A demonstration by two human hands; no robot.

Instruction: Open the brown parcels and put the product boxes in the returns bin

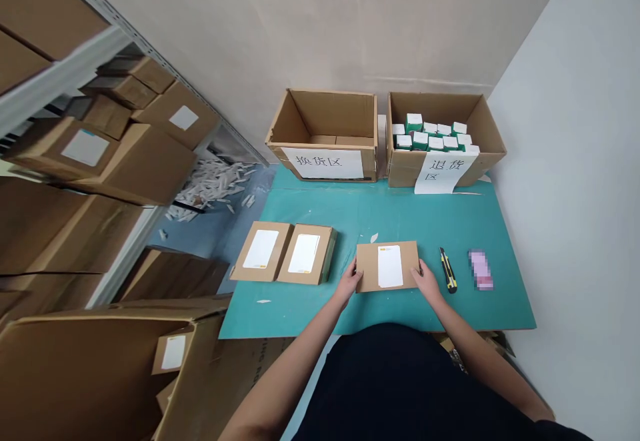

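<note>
Left hand [349, 277] and right hand [426, 280] grip opposite edges of a flat kraft cardboard box [395, 266] on the teal table [400, 214], near a yellow utility knife [449, 270].

Flat kraft carton [367, 269], white label [389, 266] upward

Lighting: bright, even, faint shadows. Wide-angle bowing and slight blur at left-edge metal shelving [65, 74]; pink item [481, 270] pixelated.
</note>
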